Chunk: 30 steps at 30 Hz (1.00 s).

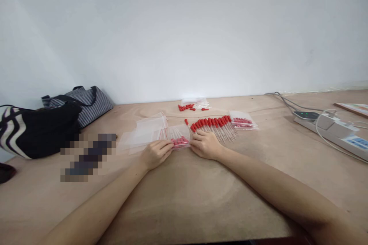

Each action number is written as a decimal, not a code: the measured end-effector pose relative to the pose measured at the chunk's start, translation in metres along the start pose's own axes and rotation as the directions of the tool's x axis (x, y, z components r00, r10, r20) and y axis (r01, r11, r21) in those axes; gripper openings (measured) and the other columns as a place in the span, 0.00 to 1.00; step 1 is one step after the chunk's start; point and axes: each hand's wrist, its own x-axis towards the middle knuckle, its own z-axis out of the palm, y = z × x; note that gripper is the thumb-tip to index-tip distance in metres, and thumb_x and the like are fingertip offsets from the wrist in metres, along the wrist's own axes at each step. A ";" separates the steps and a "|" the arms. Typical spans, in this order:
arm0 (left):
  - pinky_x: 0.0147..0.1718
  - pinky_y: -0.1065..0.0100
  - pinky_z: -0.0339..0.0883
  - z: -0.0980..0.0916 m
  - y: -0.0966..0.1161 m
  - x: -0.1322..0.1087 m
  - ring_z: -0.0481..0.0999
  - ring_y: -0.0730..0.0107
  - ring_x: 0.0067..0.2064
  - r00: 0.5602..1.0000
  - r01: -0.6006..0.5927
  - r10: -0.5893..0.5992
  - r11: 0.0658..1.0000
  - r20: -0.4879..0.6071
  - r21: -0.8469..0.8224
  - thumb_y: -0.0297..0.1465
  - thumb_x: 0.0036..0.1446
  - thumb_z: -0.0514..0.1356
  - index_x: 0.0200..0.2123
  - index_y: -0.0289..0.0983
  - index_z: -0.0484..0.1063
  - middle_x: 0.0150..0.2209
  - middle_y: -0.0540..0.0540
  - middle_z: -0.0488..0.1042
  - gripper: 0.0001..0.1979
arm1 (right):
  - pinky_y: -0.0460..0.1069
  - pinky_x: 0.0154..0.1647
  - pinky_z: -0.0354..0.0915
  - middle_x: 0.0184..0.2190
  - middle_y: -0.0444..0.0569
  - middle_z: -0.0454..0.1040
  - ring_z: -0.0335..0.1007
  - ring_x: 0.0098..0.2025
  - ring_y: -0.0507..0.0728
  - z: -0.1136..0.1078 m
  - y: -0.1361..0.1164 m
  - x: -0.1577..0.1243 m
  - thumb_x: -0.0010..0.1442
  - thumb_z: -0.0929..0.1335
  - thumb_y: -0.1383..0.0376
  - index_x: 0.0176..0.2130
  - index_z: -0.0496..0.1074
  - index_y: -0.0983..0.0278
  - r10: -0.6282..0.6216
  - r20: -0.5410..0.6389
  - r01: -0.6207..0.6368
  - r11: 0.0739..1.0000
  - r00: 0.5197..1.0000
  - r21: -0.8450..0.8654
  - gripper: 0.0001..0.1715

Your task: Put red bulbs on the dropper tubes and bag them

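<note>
A clear zip bag [181, 131] lies in front of me with several red-bulbed droppers inside, their bulbs toward me. My left hand [156, 154] has its fingers closed on the bag's near left corner. At the near right corner, my right hand [205, 144] pinches the same bag, its fingertips partly hidden. Just beyond the right hand, a row of loose droppers [214, 123] with red bulbs and clear stems lies fanned out. Flat clear zip bags [148, 129] with red seal lines overlap to the left of the held bag.
A filled bag of droppers [243, 120] lies right of the row. Loose red bulbs [186, 107] and clear stems sit near the wall. Black bag [48, 132] and striped bag [90, 103] stand left; a power strip [339, 132] with cables lies right.
</note>
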 end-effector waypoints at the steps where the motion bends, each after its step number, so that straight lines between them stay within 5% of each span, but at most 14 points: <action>1: 0.31 0.71 0.71 0.001 0.000 0.000 0.75 0.72 0.31 1.000 -0.001 0.001 1.000 0.003 0.012 0.29 0.58 0.50 0.33 0.37 0.72 0.31 0.47 0.76 0.10 | 0.46 0.26 0.48 0.26 0.47 0.68 0.57 0.32 0.52 0.000 -0.002 0.002 0.56 0.62 0.59 0.30 0.71 0.63 0.025 0.008 -0.025 1.000 1.000 0.019 0.13; 10: 0.29 0.75 0.68 0.001 0.001 0.000 0.73 0.75 0.28 0.999 -0.039 0.039 0.999 -0.016 0.007 0.29 0.60 0.49 0.25 0.36 0.69 0.27 0.50 0.74 0.13 | 0.47 0.24 0.46 0.25 0.46 0.69 0.58 0.30 0.52 0.010 -0.028 0.026 0.57 0.60 0.58 0.27 0.72 0.62 0.119 0.064 -0.124 0.990 0.991 0.068 0.16; 19: 0.29 0.75 0.68 0.002 0.001 0.000 0.73 0.76 0.28 0.999 -0.032 0.030 0.998 -0.030 -0.055 0.29 0.60 0.49 0.26 0.36 0.69 0.27 0.50 0.73 0.13 | 0.46 0.24 0.47 0.24 0.46 0.71 0.58 0.30 0.52 0.010 -0.021 0.031 0.55 0.63 0.55 0.29 0.74 0.62 0.113 0.119 -0.123 0.989 0.987 0.086 0.16; 25: 0.28 0.76 0.68 0.004 0.001 0.001 0.73 0.77 0.27 0.989 -0.084 0.082 0.996 -0.120 -0.015 0.28 0.60 0.48 0.25 0.34 0.68 0.27 0.50 0.73 0.14 | 0.47 0.25 0.48 0.25 0.46 0.72 0.59 0.31 0.53 0.014 -0.023 0.033 0.55 0.63 0.62 0.28 0.73 0.62 0.104 0.124 -0.109 0.994 0.987 0.032 0.11; 30: 0.27 0.76 0.68 0.003 0.000 0.001 0.73 0.77 0.27 0.993 -0.069 0.068 0.998 -0.101 0.001 0.30 0.61 0.48 0.26 0.35 0.69 0.27 0.50 0.74 0.14 | 0.47 0.25 0.48 0.26 0.45 0.72 0.60 0.30 0.52 0.009 -0.014 0.022 0.55 0.63 0.55 0.32 0.74 0.60 0.109 0.063 -0.115 0.989 0.992 0.098 0.14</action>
